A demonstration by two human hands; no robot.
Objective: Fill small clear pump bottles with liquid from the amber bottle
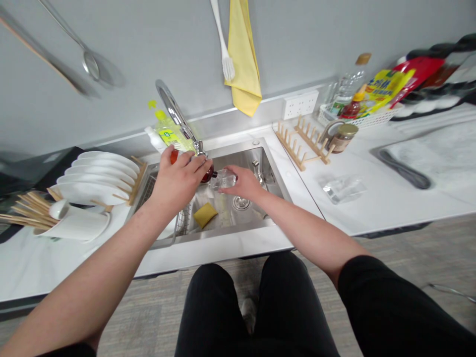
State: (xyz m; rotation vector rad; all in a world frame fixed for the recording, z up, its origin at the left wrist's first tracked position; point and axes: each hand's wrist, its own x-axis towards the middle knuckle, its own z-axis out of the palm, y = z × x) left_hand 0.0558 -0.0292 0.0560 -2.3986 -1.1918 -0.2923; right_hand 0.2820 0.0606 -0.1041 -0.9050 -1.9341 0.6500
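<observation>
My left hand [184, 171] is wrapped over a dark red-brown bottle [207, 176], held tilted above the sink with its dark end toward the right. Most of the bottle is hidden under my fingers. Facing it, my right hand [242, 182] grips a clear, see-through container [224, 179], perhaps a glass or cup; its outline is blurred. The two things are very close, and I cannot tell whether they touch. Below them is the steel sink [238, 224], with a yellow sponge [205, 215] lying in it. The chrome faucet [174, 109] rises just behind my left hand.
White plates [92, 191] stand in a wooden rack at left, beside a white utensil holder [80, 225] with chopsticks. A dish soap bottle [167, 131] stands behind the sink. Right of it are a wooden rack [307, 144], a jar [344, 138], a clear plastic bag [342, 189] and a condiment basket [372, 119].
</observation>
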